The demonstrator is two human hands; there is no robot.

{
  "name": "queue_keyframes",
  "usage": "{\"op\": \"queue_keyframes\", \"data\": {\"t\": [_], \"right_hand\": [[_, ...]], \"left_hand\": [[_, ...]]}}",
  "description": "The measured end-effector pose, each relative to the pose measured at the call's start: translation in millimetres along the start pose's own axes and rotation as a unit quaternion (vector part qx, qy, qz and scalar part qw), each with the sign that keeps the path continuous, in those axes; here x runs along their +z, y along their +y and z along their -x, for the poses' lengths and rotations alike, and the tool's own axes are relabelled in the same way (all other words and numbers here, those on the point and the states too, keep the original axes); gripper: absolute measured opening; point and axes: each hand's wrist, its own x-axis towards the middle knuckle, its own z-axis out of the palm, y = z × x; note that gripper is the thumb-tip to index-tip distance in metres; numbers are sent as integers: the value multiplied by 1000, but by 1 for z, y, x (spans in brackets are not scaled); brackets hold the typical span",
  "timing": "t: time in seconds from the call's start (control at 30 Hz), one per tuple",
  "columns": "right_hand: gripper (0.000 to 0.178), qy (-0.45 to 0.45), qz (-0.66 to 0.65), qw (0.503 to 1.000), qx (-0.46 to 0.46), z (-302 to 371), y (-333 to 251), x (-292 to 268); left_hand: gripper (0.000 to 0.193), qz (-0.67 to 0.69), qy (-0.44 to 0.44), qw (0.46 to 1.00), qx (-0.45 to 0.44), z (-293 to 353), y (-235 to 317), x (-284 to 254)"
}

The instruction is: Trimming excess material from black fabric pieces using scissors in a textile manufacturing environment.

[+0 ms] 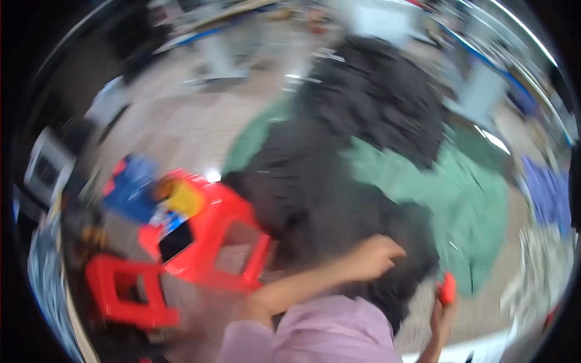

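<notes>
Dark grey-black cloth (302,175) lies in a large heap before me and runs down onto my lap. My left hand (376,257) is closed over its near part, fingers bent together and pinching the cloth, though blur softens the grip. To the right, apart from the cloth, my right hand (445,307) is wrapped round a small red object (447,288). Its kind is too smeared to make out. Under and beyond the dark heap spreads a green cloth (466,212).
At left stands a red plastic stool (209,266) bearing a dark-screened phone (176,241) and a yellow item (185,199). A lower red stool (130,296) is beside it. Purple cloth (544,190) and pale cloth (535,272) lie at right. Work tables (221,57) stand farther off.
</notes>
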Motion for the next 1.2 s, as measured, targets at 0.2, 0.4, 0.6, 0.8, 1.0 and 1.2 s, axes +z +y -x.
{"op": "queue_keyframes", "data": {"t": [0.2, 0.4, 0.6, 0.8, 1.0, 1.2], "right_hand": [[47, -68, 109, 991, -24, 33, -57, 10], [36, -83, 60, 995, -7, 66, -49, 11], [23, -112, 116, 987, 4, 67, -58, 21], [26, -89, 132, 987, 2, 59, -62, 29], [26, -90, 135, 987, 7, 59, -51, 31], [24, -105, 143, 984, 21, 59, -57, 27]], "left_hand": [[14, 34, 52, 992, -106, -9, 5, -5], [15, 40, 86, 986, -138, -10, 15, 11], [14, 42, 111, 982, -150, -6, 14, 6], [14, 23, 108, 983, -145, -5, 14, 5], [12, 15, 100, 987, -127, -5, 13, 7], [12, -31, 53, 997, -47, 11, 12, 4]]}}
